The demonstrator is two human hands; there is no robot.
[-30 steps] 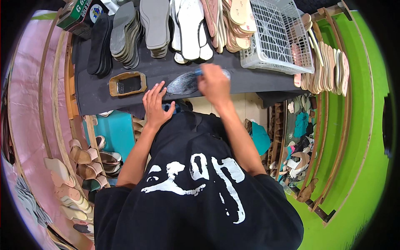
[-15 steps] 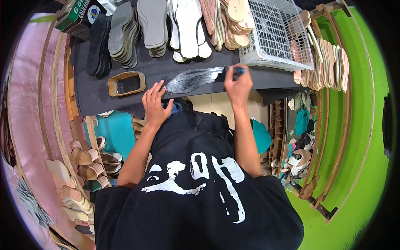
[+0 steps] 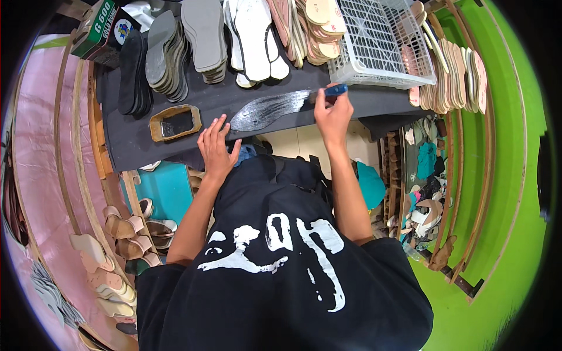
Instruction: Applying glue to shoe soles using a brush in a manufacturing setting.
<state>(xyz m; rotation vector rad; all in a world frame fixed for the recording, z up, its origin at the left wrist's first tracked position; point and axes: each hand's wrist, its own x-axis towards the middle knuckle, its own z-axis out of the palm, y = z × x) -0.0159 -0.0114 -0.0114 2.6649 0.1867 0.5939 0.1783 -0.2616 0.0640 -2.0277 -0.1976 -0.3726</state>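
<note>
A dark insole [image 3: 266, 111], its surface shiny with wet streaks, lies flat along the near edge of the black-covered table. My right hand [image 3: 333, 116] grips a brush with a blue handle [image 3: 336, 90], its bristles at the insole's right end. Fingers spread, my left hand [image 3: 216, 151] rests on the table edge beside the insole's left tip. Whether it touches the insole I cannot tell. Left of that hand stands a small open tray [image 3: 155, 131] with a brown, crusted rim and something dark inside.
Stacked insoles in black, grey [image 3: 203, 35], white [image 3: 250, 41] and beige line the table's back. A white plastic basket [image 3: 374, 73] stands at the back right, with more insoles [image 3: 451, 82] beside it. A green box [image 3: 104, 35] is at back left. Shoe racks flank me below.
The blue handle has tilted and now shows longer above my right hand. My left hand stays by the insole's left tip. The whole view has shifted slightly.
</note>
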